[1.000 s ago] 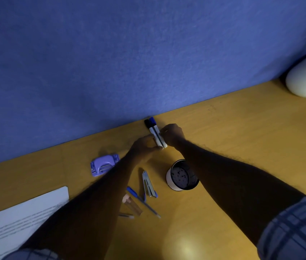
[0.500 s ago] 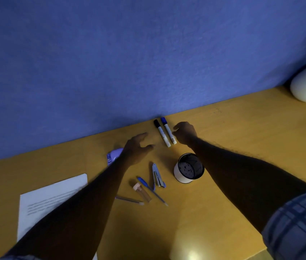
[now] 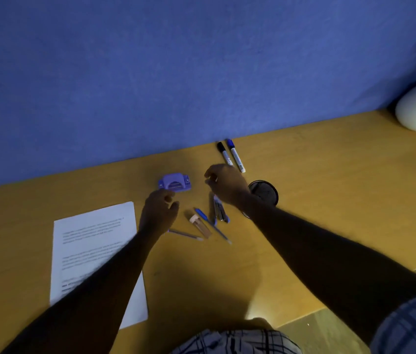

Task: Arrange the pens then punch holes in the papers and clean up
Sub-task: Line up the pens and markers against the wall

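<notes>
Left hand (image 3: 160,212) relaxed, empty, near hole punch (image 3: 175,183). Right hand (image 3: 224,186) loosely curled, nothing held. Pinch blue pen (image 3: 212,225) mid-barrel; lay parallel beside markers (image 3: 236,159).

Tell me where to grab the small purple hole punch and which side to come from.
Probably best: pinch the small purple plastic hole punch across its short depth, thumb on the near edge, fingers on the far edge, coming from above on the near side. It lies flat on the wooden desk, long side toward the person, and the left hand is just short of it.
</notes>
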Demonstrator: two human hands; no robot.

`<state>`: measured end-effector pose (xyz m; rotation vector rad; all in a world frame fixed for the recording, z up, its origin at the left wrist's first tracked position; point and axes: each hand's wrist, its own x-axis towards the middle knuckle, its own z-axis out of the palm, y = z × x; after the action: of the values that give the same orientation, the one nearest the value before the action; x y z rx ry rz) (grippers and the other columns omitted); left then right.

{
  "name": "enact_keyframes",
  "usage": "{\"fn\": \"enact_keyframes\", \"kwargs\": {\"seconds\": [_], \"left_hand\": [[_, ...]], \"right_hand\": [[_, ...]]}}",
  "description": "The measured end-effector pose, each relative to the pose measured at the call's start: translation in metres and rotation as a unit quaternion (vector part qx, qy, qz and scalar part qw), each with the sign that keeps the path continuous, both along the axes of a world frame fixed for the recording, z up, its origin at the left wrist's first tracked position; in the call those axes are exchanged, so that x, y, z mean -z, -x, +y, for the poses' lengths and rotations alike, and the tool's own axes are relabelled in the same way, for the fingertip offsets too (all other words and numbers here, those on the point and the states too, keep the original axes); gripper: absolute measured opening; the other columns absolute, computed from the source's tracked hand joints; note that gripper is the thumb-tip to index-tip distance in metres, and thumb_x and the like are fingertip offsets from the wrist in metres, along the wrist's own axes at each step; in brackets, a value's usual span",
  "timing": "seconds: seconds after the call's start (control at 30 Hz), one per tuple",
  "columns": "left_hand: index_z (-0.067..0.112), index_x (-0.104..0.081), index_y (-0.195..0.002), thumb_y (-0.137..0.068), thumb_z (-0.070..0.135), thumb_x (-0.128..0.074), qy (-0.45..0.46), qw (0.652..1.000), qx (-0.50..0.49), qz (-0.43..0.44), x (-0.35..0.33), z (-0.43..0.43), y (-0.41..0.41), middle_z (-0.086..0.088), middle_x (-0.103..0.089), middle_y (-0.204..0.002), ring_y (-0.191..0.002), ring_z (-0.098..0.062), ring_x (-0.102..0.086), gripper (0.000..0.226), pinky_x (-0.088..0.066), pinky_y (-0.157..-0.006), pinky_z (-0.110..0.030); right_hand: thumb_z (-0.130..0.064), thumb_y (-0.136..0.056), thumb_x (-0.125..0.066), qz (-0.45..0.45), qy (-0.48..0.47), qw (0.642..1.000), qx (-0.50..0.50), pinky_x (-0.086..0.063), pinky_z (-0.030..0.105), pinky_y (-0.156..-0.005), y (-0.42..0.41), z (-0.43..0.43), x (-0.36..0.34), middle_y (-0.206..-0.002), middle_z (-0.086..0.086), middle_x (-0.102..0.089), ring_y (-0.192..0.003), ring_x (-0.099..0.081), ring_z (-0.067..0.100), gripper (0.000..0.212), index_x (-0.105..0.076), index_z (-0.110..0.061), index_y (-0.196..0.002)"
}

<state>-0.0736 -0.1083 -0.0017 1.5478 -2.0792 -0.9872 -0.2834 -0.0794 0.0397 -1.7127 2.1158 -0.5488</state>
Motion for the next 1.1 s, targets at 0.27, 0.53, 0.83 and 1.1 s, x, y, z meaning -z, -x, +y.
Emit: {"fn": "enact_keyframes", "kwargs": {"seconds": [0.27,0.53,0.83,1.1], "left_hand": [[0.005,-0.069,-0.09,-0.086,0.048,-0.064,-0.103,0.978,-0.107,-0.147,0.021,0.031,-0.029,-0.012,-0.072,-0.089,-0.088,-0.029,-0.068,0.044,-0.055,-0.083,-0.041],[0.004,-0.062,-0.105,-0.082,0.054,-0.067,-0.181,0.961,-0.152,-0.147,0.028,0.035,-0.022,-0.015,-0.07,-0.101,-0.092,-0.03,-0.066,0.055,-0.055,-0.082,-0.037],[0.005,-0.067,-0.084,-0.081,0.032,-0.073,-0.267,0.941,-0.195,-0.065,0.029,0.034,-0.013,-0.009,-0.071,-0.074,-0.064,-0.02,-0.07,0.028,-0.056,-0.06,-0.029],[0.006,-0.071,-0.076,-0.088,0.014,-0.066,-0.219,0.969,-0.047,0.107,0.01,0.026,-0.006,-0.007,-0.073,-0.068,-0.065,-0.021,-0.071,0.015,-0.059,-0.067,-0.033]], "right_hand": [[-0.053,-0.091,-0.053,0.06,-0.177,0.982,-0.027,-0.046,0.03,-0.059,-0.041,0.053,0.04,-0.09,0.005,-0.065,-0.084,-0.061,0.021,0.042,-0.067,-0.013,-0.095],[-0.049,-0.086,-0.063,0.108,-0.179,0.978,-0.022,-0.04,0.029,-0.056,-0.053,0.059,0.052,-0.083,0.0,-0.059,-0.078,-0.058,0.017,0.034,-0.062,-0.016,-0.092],[-0.051,-0.083,-0.062,0.031,-0.19,0.981,-0.006,-0.046,0.024,-0.052,-0.055,0.057,0.06,-0.076,-0.004,-0.057,-0.07,-0.056,0.011,0.033,-0.059,-0.019,-0.086],[-0.034,-0.088,-0.065,-0.225,-0.135,0.962,0.073,-0.049,0.029,-0.059,-0.051,0.05,0.047,-0.087,0.003,-0.063,-0.073,-0.061,0.016,0.019,-0.053,-0.021,-0.093]]}}
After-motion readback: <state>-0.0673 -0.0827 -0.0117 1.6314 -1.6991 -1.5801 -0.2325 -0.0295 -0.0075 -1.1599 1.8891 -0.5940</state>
